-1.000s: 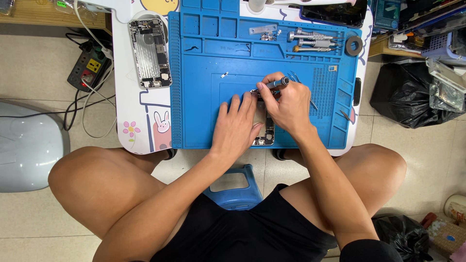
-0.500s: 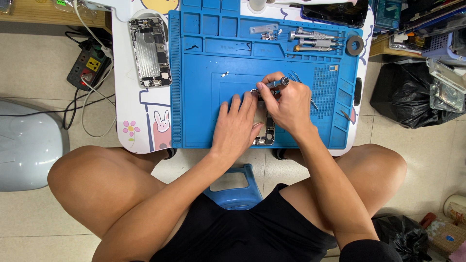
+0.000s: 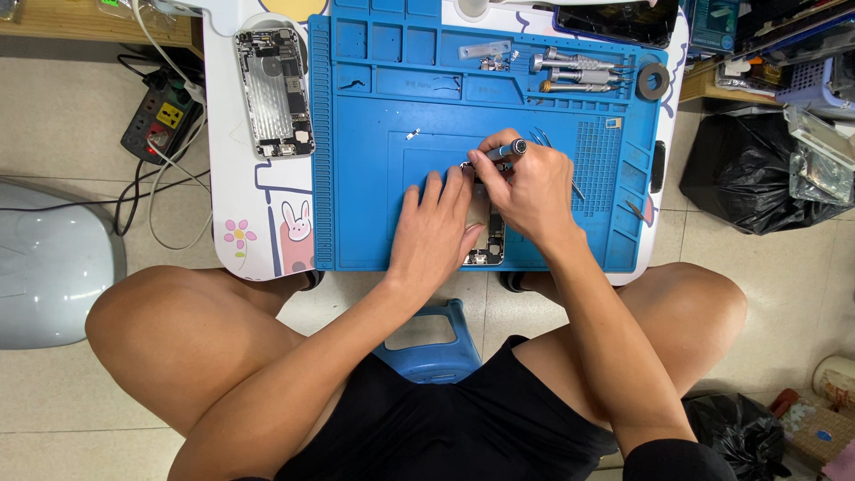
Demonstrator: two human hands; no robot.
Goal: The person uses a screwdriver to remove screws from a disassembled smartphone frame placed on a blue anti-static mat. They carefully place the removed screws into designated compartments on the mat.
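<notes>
An opened phone (image 3: pixel 486 239) is laid on the blue work mat (image 3: pixel 365 205), near edge, approx. centre; most of it is covered by both hands, so only a strip of its inner parts is seen at the near end. The left hand (image 3: pixel 434 233) is pressed flat on the phone's left side, fingers stretched out & close together, nothing gripped. The right hand (image 3: pixel 530 189) is curled round a small screwdriver (image 3: pixel 506 151); thumb & fingers are closed on the shaft, grey handle end is seen sticking out at the far side. The tip is hidden behind the fingers, so the exact contact pt on the phone can't be told.

A 2nd phone body (image 3: pixel 274 93), opened, is laid on the white table to the left of the mat, far corner. A row of spare drivers (image 3: pixel 577 73) & a black ring (image 3: pixel 653 81) are kept in the mat's far right trays. Tweezers (image 3: pixel 557 162) are partly hidden under the right hand. A tiny white part (image 3: pixel 412 134) is seen on the mat, far-left of the hands; too small to identify. A power strip (image 3: pixel 157 122) w/ cables is on the floor at left. A blue stool (image 3: pixel 429 337) is partly covered by the arms. A black bag (image 3: pixel 748 174) is cut off at the right.
</notes>
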